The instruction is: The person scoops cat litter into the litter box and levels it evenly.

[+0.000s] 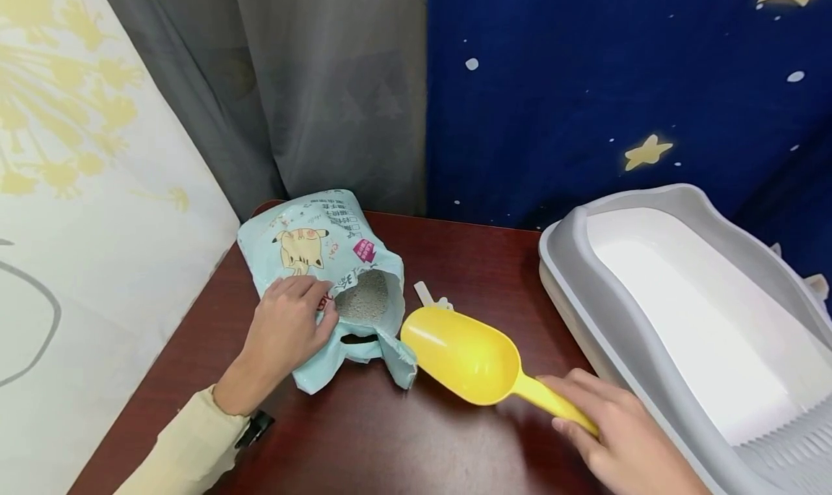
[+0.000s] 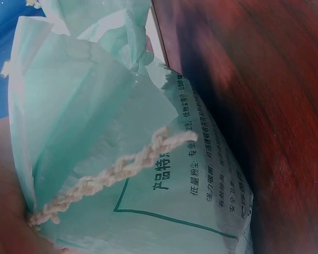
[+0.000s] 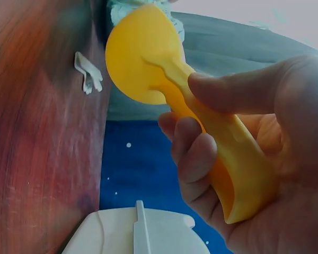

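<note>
A light blue bag of cat litter (image 1: 312,227) with a cartoon print lies on the table, its torn mouth showing grey granules (image 1: 367,298). At the near side of that mouth, my left hand (image 1: 289,325) holds the bag's edge between thumb and fingers; the left wrist view shows printed text on the bag's side (image 2: 111,153). My right hand (image 1: 624,426) grips the handle of a yellow scoop (image 1: 468,354), fingers wrapped round it in the right wrist view (image 3: 238,164). The scoop's bowl looks empty, and its tip is beside the bag's mouth.
A grey and white litter box (image 1: 689,321) stands to the right. Behind the scoop lies a small white clip-like piece (image 1: 425,294) on the dark red table (image 1: 481,256). Grey and blue curtains (image 1: 507,119) hang along the back; a patterned white surface (image 1: 97,213) rises at left.
</note>
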Motion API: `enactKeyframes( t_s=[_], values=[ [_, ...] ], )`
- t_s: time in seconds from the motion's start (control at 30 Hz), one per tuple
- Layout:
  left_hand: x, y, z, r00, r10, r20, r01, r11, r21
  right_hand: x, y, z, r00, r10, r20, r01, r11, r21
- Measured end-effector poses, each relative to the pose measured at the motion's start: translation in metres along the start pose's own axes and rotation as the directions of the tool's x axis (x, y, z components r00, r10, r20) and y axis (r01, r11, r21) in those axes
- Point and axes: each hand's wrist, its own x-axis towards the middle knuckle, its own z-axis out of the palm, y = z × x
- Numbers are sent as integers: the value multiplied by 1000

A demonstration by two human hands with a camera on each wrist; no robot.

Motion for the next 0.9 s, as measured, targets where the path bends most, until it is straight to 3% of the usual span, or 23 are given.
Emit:
enactKeyframes(
  t_s=[0.5,0.9],
  values=[
    [1,3,-1,999,-24,20,24,999,33,10,-19,10,993,-107,41,103,991,86],
    [4,9,-1,991,-87,102,76,991,114,34,-33,18,995,-99,9,98,992,81]
  ],
)
